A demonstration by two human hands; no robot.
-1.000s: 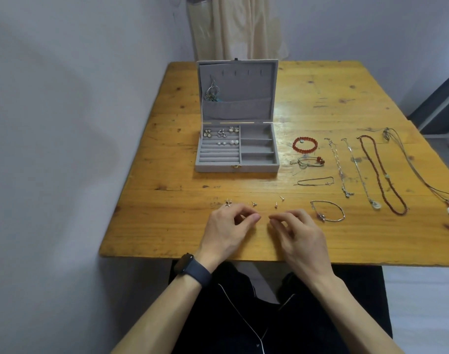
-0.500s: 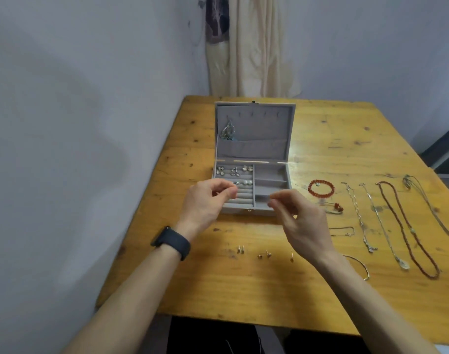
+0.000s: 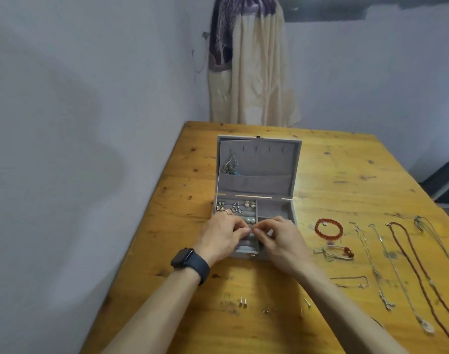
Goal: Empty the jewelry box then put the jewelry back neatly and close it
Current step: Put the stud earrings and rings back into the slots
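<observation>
Grey jewelry box | open toward wearer, long axis left-right | hands pinching, contents unclear

A home room (plainly furnished): knotty wooden table against painted walls, a curtain hanging behind.

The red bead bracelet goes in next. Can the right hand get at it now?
Probably yes: the red bead bracelet lies uncovered on the table right of the jewelry box, near the right hand. That hand, though, pinches a small piece with the left hand, so must let go first.
</observation>
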